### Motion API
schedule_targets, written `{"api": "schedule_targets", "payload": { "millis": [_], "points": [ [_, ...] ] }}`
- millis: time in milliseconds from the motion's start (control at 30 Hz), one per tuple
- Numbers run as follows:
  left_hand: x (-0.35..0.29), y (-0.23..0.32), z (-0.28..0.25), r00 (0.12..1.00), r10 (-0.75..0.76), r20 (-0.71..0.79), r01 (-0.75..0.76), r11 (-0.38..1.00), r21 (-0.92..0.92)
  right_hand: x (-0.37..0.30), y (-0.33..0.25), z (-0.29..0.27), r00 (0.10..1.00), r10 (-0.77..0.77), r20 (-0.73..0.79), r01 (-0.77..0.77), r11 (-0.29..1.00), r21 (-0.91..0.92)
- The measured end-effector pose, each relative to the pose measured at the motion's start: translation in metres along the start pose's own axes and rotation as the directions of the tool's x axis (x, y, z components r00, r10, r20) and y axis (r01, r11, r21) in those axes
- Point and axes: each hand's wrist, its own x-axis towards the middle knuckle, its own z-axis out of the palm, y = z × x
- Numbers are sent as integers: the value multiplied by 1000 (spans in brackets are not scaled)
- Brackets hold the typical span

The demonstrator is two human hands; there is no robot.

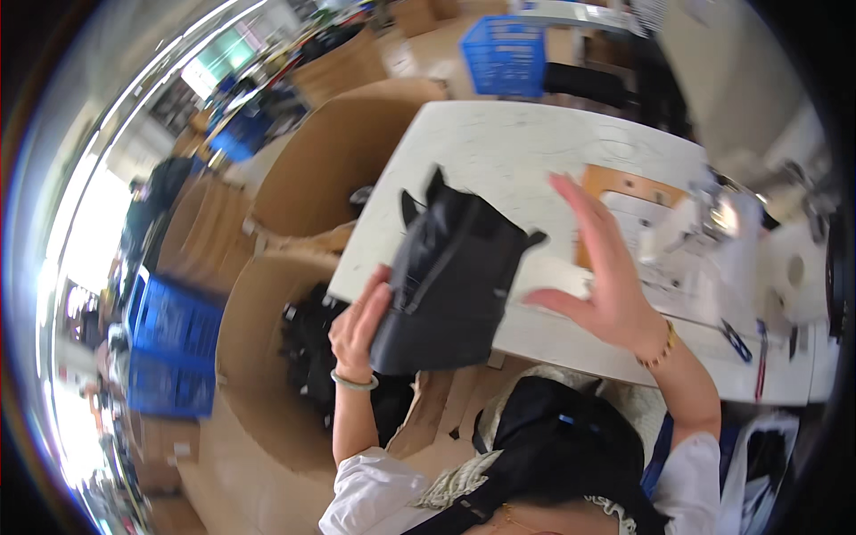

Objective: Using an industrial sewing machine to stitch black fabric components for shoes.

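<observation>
In my left hand (361,325) is a black fabric bag (455,294), gripped at its left side, with strap-like tabs sticking up at the top. It is tilted over the front left part of a white worktable (526,143). My right hand (602,281) is raised to the right of the bag, apart from it, thumb and fingers spread and a little blurred. Nothing is in that hand. Beyond it, a sewing machine (713,214) stands on the table, with an orange-brown plate (633,183) beside its head.
Blue-handled thread snips (736,341) and a thin red tool (761,361) lie at the table's right. Left of the table stand a cardboard box (254,357) holding black pieces and another open carton (312,169). Blue crates (174,348) are stacked farther left; another blue basket (504,55) is behind.
</observation>
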Motion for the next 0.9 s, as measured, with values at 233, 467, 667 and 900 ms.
{"api": "schedule_targets", "payload": {
  "millis": [233, 467, 667, 900],
  "points": [
    [66, 34, 58, 878, 6, 479, 199, 905, -377, -16, 26, -55, 859, 426, 286, -511, 752, 415],
    [133, 47, 42, 844, -282, 455, 509, 688, -517, -24, 26, -48, 981, -184, -59, 162, 950, -268],
    [150, 74, 64, 732, 385, 562, -138, 892, -431, -21, 38, -48, 966, -258, 35, 258, 931, -260],
    [150, 61, 96, 596, 473, 649, -9, 812, -584, -26, 49, -63, 912, -185, 366, 187, 982, 32]
  ]
}}
